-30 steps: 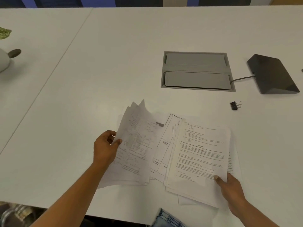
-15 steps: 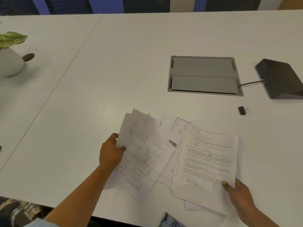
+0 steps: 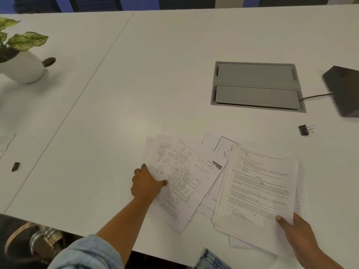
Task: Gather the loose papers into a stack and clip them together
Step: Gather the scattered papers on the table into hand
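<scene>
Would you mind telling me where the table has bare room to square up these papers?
Widest bare patch: between the potted plant, the grey cable hatch and the papers. A narrower strip runs between hatch and papers, ending at the binder clip. Crowded: the near edge, under the left hand and right hand, both holding sheets.

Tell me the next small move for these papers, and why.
Probably slide the left hand with its fanned sheets rightward onto the pile under the right hand. The papers are spread in two groups, and the binder clip lies untouched.
</scene>
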Demonstrator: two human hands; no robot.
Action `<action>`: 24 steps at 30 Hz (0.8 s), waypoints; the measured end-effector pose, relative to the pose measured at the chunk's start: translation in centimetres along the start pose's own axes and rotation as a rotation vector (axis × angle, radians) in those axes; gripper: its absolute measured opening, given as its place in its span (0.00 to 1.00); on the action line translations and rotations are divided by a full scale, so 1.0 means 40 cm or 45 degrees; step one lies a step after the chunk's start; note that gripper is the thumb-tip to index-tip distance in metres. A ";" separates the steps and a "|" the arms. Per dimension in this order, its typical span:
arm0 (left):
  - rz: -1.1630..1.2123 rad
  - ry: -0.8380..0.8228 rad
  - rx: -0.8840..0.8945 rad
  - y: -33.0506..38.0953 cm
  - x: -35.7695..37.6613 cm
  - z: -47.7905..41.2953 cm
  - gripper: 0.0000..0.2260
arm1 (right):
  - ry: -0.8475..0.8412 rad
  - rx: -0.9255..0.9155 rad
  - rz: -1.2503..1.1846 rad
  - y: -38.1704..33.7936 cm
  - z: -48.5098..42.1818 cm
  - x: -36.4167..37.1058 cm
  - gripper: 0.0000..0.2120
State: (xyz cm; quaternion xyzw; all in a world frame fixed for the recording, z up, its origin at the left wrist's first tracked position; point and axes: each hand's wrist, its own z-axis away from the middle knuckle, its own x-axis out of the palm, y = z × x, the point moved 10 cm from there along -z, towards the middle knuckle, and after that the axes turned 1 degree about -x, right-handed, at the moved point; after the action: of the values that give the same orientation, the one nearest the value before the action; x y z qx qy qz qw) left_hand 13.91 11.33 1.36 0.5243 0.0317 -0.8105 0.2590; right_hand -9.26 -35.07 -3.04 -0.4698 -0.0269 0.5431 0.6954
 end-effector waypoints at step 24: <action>0.802 -0.349 0.184 0.035 -0.017 0.097 0.08 | -0.067 -0.009 -0.056 -0.052 0.033 -0.006 0.19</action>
State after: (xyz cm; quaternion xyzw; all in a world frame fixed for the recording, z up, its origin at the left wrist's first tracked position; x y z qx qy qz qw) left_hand 11.51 9.13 4.02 0.4115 -0.2241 -0.7540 0.4603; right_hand -8.57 -34.36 -0.79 -0.4569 -0.0574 0.5399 0.7046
